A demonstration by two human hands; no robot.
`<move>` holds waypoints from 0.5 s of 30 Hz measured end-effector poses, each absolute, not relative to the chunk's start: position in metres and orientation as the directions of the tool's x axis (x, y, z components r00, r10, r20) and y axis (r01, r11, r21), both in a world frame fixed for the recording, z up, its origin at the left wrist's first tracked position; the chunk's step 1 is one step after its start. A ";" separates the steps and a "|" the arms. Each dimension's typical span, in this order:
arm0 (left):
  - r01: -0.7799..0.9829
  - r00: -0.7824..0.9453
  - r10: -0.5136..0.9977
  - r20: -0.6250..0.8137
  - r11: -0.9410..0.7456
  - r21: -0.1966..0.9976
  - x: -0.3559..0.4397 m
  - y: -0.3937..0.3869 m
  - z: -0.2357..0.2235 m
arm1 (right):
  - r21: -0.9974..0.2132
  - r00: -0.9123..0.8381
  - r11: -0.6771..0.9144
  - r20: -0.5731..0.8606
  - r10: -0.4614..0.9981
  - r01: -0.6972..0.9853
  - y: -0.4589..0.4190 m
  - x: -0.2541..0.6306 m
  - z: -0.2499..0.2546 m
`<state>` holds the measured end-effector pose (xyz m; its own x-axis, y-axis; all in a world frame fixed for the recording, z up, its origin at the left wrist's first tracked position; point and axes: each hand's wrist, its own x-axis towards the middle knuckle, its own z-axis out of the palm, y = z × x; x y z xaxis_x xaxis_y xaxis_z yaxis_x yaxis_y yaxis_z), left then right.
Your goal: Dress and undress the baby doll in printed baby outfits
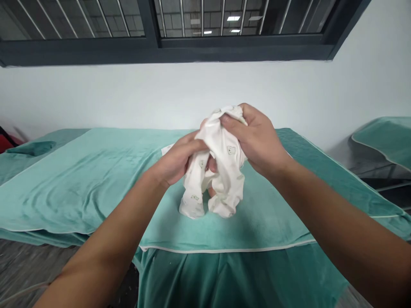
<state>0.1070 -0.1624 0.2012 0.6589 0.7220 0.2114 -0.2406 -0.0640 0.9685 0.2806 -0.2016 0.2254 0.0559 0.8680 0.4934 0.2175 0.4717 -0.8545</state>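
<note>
A small white baby garment (pixel 224 147) with little animal prints is bunched up between my hands, above the green bed cover. Two tube-like parts of it, legs or sleeves, hang down. My left hand (pixel 180 158) grips its left side, with some fingers hidden in the folds. At the upper right edge, my right hand (pixel 257 137) pinches the cloth between thumb and fingers. Skin-coloured bits show through the gap between the hanging parts; I cannot tell whether they are all fingers. A small white piece sticks out beside my left hand.
The green velvety cover (pixel 154 226) with pale piping lies over a bed or table against a white wall (pixel 128 94). A dark-framed window (pixel 224 47) with bars is above. Another green-covered surface (pixel 385 132) stands at the right, and a red object (pixel 4 143) at the far left.
</note>
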 end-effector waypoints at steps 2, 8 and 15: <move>-0.176 0.752 0.633 0.184 -0.076 0.981 0.108 -0.167 0.200 | -0.842 0.135 0.479 0.520 0.844 0.249 -0.196 0.281 0.226; -0.072 0.712 0.674 0.196 -0.207 0.976 0.119 -0.178 0.199 | -0.830 0.280 0.474 0.549 0.787 0.295 -0.189 0.279 0.221; -0.123 0.724 0.627 0.286 -0.290 0.949 0.124 -0.184 0.201 | -0.777 0.328 0.498 0.620 0.713 0.386 -0.193 0.275 0.223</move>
